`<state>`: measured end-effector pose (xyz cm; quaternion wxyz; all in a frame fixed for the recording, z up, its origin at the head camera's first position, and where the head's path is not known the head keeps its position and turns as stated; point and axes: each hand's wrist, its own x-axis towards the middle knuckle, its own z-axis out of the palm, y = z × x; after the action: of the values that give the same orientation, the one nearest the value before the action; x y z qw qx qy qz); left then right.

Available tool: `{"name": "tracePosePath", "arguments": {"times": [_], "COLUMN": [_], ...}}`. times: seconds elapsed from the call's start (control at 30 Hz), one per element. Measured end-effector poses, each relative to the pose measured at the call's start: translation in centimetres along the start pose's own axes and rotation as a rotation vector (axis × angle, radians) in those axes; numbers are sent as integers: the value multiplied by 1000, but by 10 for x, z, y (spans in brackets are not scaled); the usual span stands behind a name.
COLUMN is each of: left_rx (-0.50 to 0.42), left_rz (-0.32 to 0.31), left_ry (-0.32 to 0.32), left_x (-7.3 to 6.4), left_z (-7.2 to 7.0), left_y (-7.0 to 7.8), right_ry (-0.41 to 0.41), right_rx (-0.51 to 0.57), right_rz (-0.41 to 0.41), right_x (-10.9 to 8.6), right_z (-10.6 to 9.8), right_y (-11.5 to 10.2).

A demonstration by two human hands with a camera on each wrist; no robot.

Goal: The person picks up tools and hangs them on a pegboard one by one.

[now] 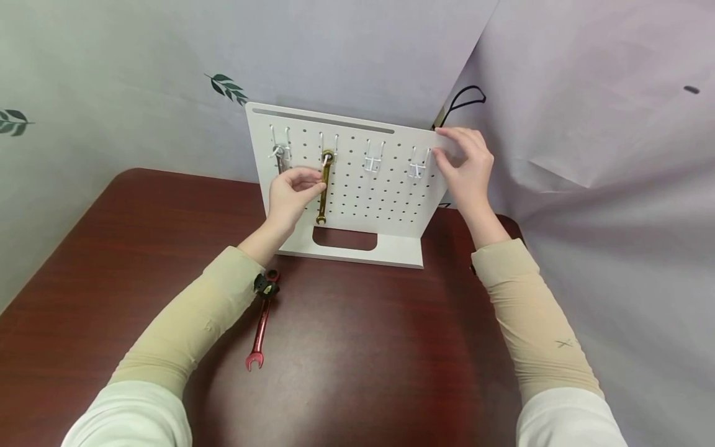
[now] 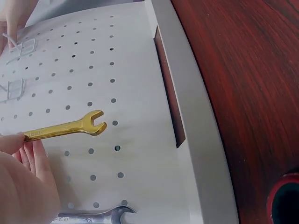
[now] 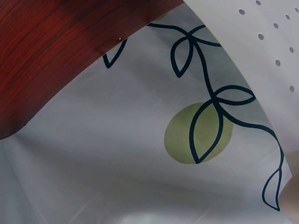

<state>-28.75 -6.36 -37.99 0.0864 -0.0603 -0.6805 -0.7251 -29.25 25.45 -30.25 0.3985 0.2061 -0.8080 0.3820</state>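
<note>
A white pegboard [image 1: 357,186] stands on the table with a row of white wire hooks. My left hand [image 1: 290,195] pinches the shank of a gold combination wrench [image 1: 323,195] between thumb and fingers. The ring end of that wrench is around the second hook from the left, and its open jaw points down. On the leftmost hook hangs a silver wrench [image 2: 100,217], partly hidden behind my left hand in the head view. My right hand [image 1: 469,164] grips the board's upper right corner, thumb on the front face.
A red ratcheting wrench [image 1: 260,329] lies on the dark reddish table [image 1: 357,347] under my left forearm. Two wire hooks [image 1: 373,162] on the board's right half hold nothing. A leaf-patterned cloth [image 3: 117,154] hangs behind and to the right.
</note>
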Motion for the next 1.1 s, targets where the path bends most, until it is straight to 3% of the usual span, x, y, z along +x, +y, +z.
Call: {"name": "tracePosePath", "arguments": {"times": [0.23, 0.43, 0.73, 1.1], "left_rx": [-2, 50, 227, 420], "left_rz": [-16, -13, -14, -107], "left_ry": [14, -18, -88, -178], "left_x": [-5, -14, -35, -66], "left_z": [-6, -24, -63, -118], "left_y": [1, 3, 5, 12], "right_ry": [0, 1, 4, 7], "right_rx": [-1, -4, 8, 18], "right_rz": [0, -3, 8, 22], "right_x": [0, 2, 3, 1], "right_z": [1, 1, 1, 1], "right_y": [0, -2, -4, -6]}}
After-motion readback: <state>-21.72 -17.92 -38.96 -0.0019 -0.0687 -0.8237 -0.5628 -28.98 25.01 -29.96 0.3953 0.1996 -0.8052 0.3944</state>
